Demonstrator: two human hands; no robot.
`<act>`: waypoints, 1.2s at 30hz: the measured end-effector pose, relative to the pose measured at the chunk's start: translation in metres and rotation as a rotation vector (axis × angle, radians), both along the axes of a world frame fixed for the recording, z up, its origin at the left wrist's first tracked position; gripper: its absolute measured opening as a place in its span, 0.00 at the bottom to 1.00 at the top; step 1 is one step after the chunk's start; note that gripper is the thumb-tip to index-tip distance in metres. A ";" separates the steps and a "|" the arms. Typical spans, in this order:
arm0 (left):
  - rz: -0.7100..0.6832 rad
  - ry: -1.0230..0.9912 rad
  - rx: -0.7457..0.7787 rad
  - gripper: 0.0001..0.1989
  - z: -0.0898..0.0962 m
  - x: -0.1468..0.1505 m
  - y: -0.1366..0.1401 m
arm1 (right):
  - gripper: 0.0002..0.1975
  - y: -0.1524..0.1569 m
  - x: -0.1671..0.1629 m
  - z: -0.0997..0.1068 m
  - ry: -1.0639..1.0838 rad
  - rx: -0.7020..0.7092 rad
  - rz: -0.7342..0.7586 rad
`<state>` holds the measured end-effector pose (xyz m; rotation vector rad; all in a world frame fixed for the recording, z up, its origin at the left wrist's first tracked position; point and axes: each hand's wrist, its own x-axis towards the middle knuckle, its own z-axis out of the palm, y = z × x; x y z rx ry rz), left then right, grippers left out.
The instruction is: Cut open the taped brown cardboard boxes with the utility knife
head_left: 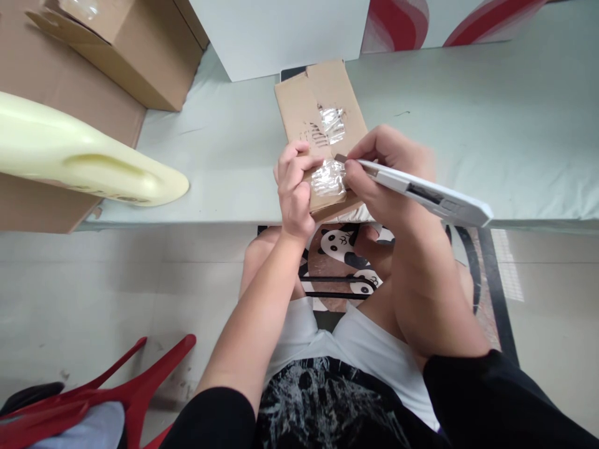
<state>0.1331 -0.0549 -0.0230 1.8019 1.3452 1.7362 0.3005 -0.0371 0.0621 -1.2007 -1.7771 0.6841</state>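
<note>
A small brown cardboard box [297, 103] lies at a slant near the front edge of the covered table. Strips of shiny clear tape [327, 181] and some dark marks show on its top. My left hand [297, 184] grips the box at its near left side, fingers curled over the top. In my right hand [388, 168] is a white utility knife [435, 196], pinched near its front end. The short blade [340, 158] points left and meets the box top between the two taped patches; whether it has cut in, I cannot tell.
A pale green cloth [468, 137] covers the table. Larger cardboard boxes [140, 50] stand at the back left, with a pale yellow rounded object [88, 153] before them. White panels [290, 31] rise behind the small box. A red chair [126, 393] is at the lower left.
</note>
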 end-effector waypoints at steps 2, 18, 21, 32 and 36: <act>0.005 -0.012 0.003 0.25 0.001 0.001 -0.001 | 0.07 0.000 0.000 0.000 0.010 -0.001 -0.001; 0.028 0.038 0.018 0.26 -0.004 -0.002 0.002 | 0.06 -0.001 0.003 -0.002 0.086 -0.052 0.022; 0.019 0.031 -0.004 0.25 -0.003 -0.002 0.001 | 0.05 -0.002 0.003 0.000 0.071 -0.082 0.019; 0.031 -0.003 -0.023 0.25 0.002 0.000 -0.003 | 0.05 0.000 0.004 0.002 0.042 -0.120 0.045; 0.020 -0.003 -0.023 0.25 0.001 0.000 -0.002 | 0.04 -0.001 0.004 0.003 0.040 -0.131 0.042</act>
